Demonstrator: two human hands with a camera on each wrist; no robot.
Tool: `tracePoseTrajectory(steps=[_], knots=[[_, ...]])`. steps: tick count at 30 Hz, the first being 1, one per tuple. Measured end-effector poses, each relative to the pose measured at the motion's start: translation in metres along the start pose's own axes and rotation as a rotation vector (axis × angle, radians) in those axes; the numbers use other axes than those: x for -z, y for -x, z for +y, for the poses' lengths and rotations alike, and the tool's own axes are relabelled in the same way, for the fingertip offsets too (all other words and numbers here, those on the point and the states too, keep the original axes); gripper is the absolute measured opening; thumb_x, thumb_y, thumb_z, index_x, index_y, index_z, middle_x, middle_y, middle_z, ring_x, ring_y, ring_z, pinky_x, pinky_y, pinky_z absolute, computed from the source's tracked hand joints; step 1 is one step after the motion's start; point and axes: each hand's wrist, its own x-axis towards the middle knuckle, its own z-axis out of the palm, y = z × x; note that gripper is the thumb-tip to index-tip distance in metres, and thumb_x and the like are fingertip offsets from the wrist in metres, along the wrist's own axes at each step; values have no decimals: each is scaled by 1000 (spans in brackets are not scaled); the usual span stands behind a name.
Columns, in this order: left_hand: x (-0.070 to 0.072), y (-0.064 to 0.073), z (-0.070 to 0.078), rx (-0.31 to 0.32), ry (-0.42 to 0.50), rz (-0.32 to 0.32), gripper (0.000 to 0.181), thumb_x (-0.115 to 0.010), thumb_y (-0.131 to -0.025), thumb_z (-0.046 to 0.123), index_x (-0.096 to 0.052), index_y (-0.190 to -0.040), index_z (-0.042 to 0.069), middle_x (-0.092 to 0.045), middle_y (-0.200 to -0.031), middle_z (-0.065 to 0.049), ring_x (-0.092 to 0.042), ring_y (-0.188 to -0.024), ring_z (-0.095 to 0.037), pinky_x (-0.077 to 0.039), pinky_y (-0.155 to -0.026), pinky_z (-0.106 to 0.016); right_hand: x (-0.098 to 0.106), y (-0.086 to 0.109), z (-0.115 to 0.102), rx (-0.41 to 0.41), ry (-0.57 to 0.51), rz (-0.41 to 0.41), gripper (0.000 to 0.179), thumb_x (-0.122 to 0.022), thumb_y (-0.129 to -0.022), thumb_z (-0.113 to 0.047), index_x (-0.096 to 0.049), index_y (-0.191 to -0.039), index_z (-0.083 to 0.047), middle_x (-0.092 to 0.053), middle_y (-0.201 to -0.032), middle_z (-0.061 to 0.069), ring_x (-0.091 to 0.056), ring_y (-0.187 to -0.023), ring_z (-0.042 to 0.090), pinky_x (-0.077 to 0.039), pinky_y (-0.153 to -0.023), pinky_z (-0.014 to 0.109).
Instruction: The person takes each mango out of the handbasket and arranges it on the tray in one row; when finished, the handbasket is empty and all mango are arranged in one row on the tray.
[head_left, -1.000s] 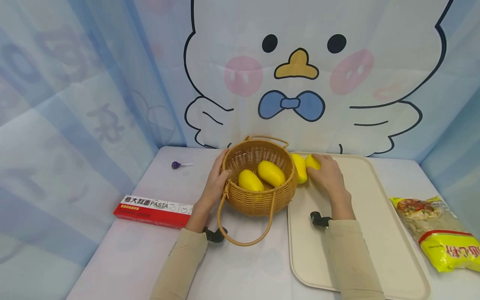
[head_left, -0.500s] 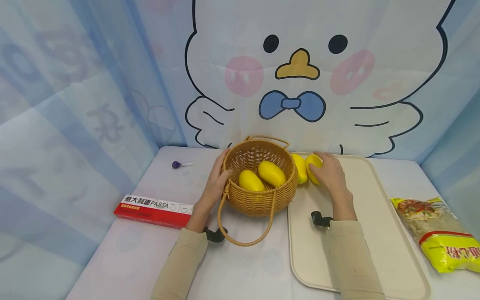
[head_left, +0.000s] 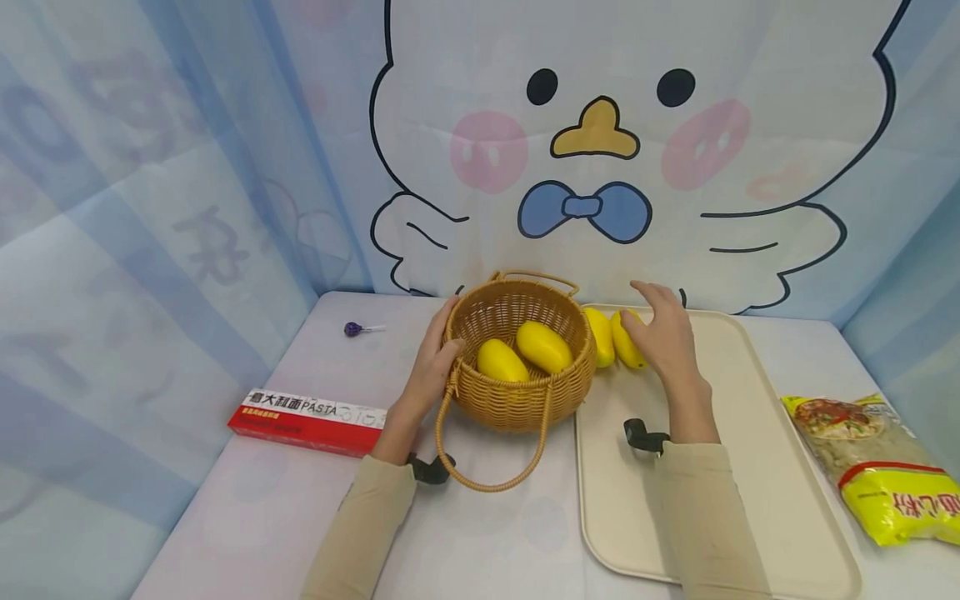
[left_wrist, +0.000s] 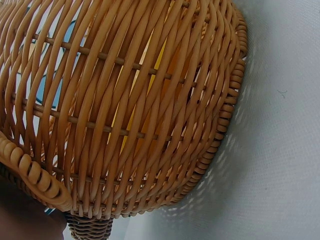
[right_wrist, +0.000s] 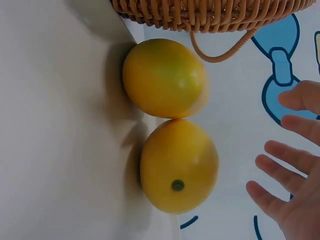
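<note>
A round wicker basket stands left of the tray, with two yellow mangoes inside, one mango behind the other mango. My left hand holds the basket's left side, thumb over the rim. In the left wrist view the woven wall fills most of the picture. Two more mangoes lie side by side on the tray, touching: the left mango near the basket and the right mango, which shows a green stem spot. My right hand hovers by the right mango, fingers spread, holding nothing.
Beneath the right forearm lies a beige tray. A red and white pasta box and a purple lollipop are on the left. At the right edge sits a yellow bag. The basket's handle hangs toward the front.
My right hand has let go of the right mango and risen slightly to the right, its fingers spreading. The left hand and basket stay where they were.
</note>
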Motion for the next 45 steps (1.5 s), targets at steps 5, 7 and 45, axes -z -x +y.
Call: tracePoseTrajectory(steps=[5,7,45], knots=[[0,0,0,1,0,5,68,-40,-96,9,-18,-160,15,-17,-167,-9,-23,-152,-29,-26,-122,-51,1,1,-8,48,-58,10,53,-58,-95,-27,-49,-147,-19,-44,-154,13,-38,-142,38,-32,-114,62],[1,0,0,3,-1,5,67,-40,-96,9,-18,-160,16,-17,-167,-9,-23,-152,-28,-26,-122,-50,2,2,-14,79,-84,12,54,-60,-94,-26,-50,-146,-20,-45,-153,12,-39,-142,36,-33,-114,61],[-5,-14,-42,-27,6,48,67,-42,-96,16,-20,-160,22,-21,-165,5,-25,-151,-21,-27,-122,-51,-11,32,-112,499,-84,-238,59,-68,-90,-22,-50,-147,-18,-49,-150,10,-47,-138,33,-43,-109,56]])
